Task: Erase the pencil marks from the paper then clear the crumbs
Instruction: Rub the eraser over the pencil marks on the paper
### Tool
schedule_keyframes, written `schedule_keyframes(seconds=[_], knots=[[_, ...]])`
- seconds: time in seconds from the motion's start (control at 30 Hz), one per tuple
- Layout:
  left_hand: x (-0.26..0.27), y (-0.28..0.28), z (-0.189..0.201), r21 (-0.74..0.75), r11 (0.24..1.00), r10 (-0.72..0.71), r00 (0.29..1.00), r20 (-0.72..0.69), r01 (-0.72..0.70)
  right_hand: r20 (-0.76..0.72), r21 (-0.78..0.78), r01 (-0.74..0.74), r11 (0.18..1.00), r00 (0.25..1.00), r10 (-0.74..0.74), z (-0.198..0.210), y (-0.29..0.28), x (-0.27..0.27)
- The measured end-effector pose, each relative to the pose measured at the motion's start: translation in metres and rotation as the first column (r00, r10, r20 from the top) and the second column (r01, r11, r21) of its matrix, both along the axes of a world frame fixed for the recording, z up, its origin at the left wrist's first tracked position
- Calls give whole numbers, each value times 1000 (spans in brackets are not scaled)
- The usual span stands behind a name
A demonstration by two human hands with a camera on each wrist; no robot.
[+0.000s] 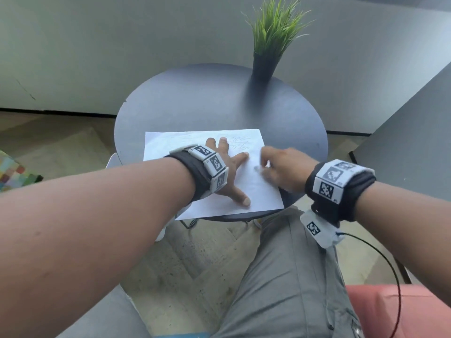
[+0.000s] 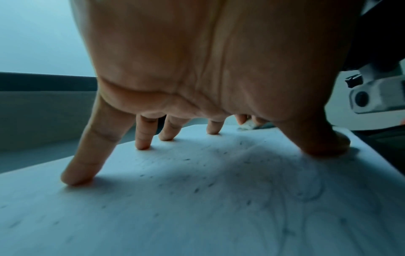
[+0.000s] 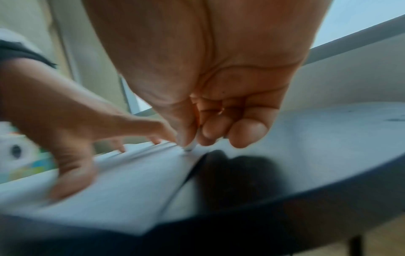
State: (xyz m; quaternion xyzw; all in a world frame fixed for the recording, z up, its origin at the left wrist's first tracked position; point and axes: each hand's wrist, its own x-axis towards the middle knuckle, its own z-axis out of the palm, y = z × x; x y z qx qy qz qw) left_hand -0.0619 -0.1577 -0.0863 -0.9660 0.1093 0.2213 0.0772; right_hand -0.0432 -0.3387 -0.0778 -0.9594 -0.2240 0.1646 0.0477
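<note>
Round dark table point(image 1: 195, 103), left hand point(image 1: 228, 170) splayed flat on paper point(image 1: 253, 189), right hand point(image 1: 280, 167) pinching eraser point(image 3: 192, 147) against it

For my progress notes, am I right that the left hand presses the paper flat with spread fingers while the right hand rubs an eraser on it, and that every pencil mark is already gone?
Not quite: marks remain near the paper's far edge, as the head view shows. The left hand does press it flat with spread fingers, and the right hand does rub the eraser on it.
</note>
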Motion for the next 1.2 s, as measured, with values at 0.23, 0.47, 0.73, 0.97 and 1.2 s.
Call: schedule_keyframes(seconds=[0.23, 0.47, 0.73, 0.97, 1.2], knots=[[-1, -5, 0, 20, 1000, 25, 999, -23, -24, 4, 68, -8, 998, 1000, 8, -1, -3, -3], [1, -10, 3, 21, 998, 52, 997, -50, -51, -45, 63, -170, 983, 984, 173, 2, 0, -19], [2, -11, 2, 33, 998, 47, 998, -52, -45, -81, 45, -305, 951, 948, 308, 0, 0, -31], [4, -11, 0, 35, 999, 17, 999, -51, -15, -59, 39, -188, 981, 980, 190, -3, 6, -24], [6, -9, -3, 14, 1000, 17, 999, -45, -16, 23, 35, -1, 999, 1000, 0, -5, -2, 0]])
